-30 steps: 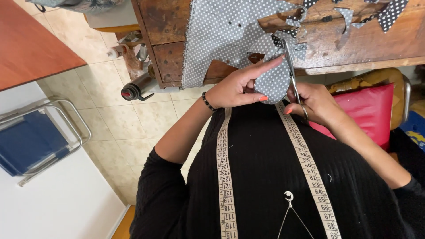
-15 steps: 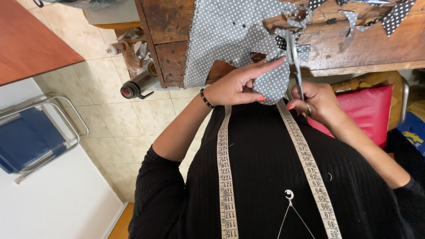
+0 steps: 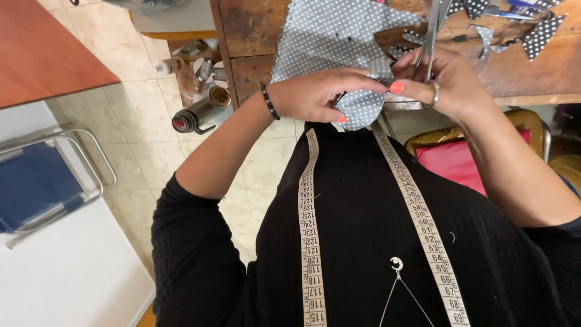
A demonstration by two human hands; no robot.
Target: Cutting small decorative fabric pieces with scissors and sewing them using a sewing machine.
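You're at a worn wooden worktop (image 3: 520, 66) over a beige tiled floor (image 3: 139, 121), with a blue folding chair (image 3: 36, 181) off to one side. The grey polka-dot fabric (image 3: 339, 36) hangs off the worktop's edge, and your left hand (image 3: 321, 94) pinches its lower end right beside your right hand (image 3: 448, 85), which grips the scissors (image 3: 431, 33) with the blades pointing up into the cloth. Dotted scraps (image 3: 538, 33) lie on the wood. A dark bottle (image 3: 196, 115) lies on the floor; its label's too small to make out.
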